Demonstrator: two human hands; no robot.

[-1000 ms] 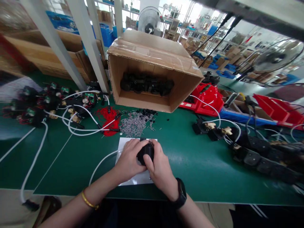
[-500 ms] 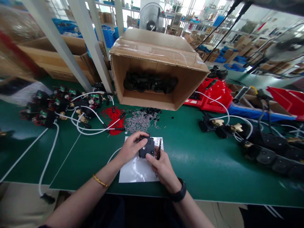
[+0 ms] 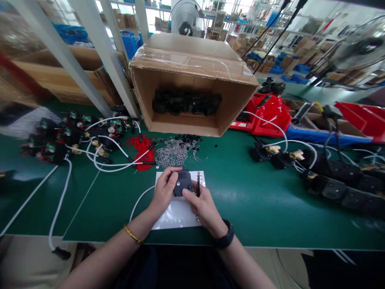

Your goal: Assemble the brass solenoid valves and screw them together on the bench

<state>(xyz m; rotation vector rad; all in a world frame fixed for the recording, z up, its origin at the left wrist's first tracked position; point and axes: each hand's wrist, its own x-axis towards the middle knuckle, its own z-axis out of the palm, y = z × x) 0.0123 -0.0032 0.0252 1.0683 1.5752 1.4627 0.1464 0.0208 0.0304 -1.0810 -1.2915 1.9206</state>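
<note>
A small black plastic housing (image 3: 183, 185) is held between both hands above a white sheet (image 3: 177, 214). My left hand (image 3: 163, 190) grips its left side, with the thumb on the upper face. The right thumb presses on the lower right part of that face, beside a round silver spot and a small dark hole. Upright in my right hand (image 3: 207, 206) is a slim black tool (image 3: 198, 185) that looks like tweezers. A white cable (image 3: 140, 200) runs out from behind the left hand. The undersides of the housing are hidden.
Beyond the sheet lie a heap of screws (image 3: 173, 152) and red wires (image 3: 141, 150). A cardboard box (image 3: 192, 128) with black parts stands behind. Opened units with cables (image 3: 51, 150) sit left; black units (image 3: 339, 192) and red bins (image 3: 270, 116) are at right.
The left fingers have drawn back from the top of the housing to its left side. The housing is tilted slightly differently, and the slim tool stands more upright. The view has shifted slightly.
</note>
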